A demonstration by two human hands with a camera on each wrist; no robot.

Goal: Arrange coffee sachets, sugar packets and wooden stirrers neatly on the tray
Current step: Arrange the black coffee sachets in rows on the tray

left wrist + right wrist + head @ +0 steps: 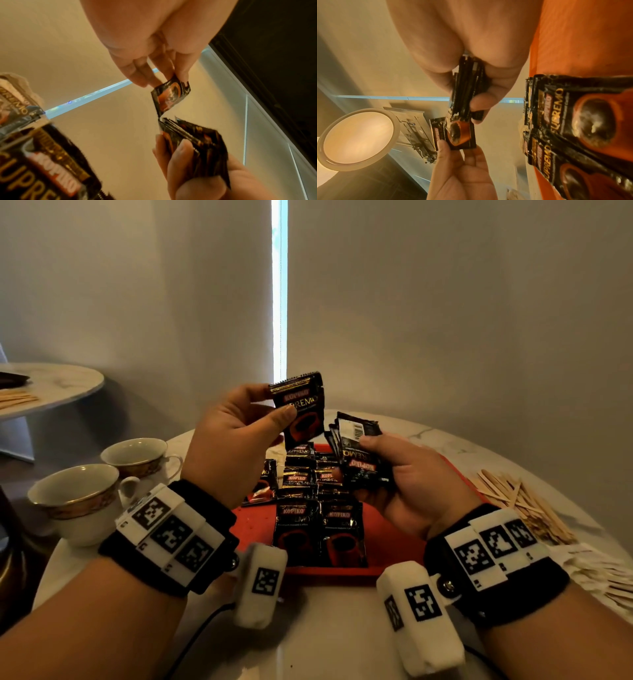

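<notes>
Both hands hang above the red tray (394, 546). Left hand (233, 440) pinches one coffee sachet (303, 409) upright; right hand (411, 484) grips a sachet bundle (359, 453).

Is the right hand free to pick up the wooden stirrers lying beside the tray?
Probably not yet: the right hand grips a stack of sachets. The stirrers lie uncovered on the table, right of the tray, so nothing else blocks them.

The person had bare forearms. On each wrist was a wide black band (178, 556) with white blocks (493, 546) bearing black square codes. A white camera box (262, 583) hung under each wrist, with a thin black cable (191, 642) at lower left.
</notes>
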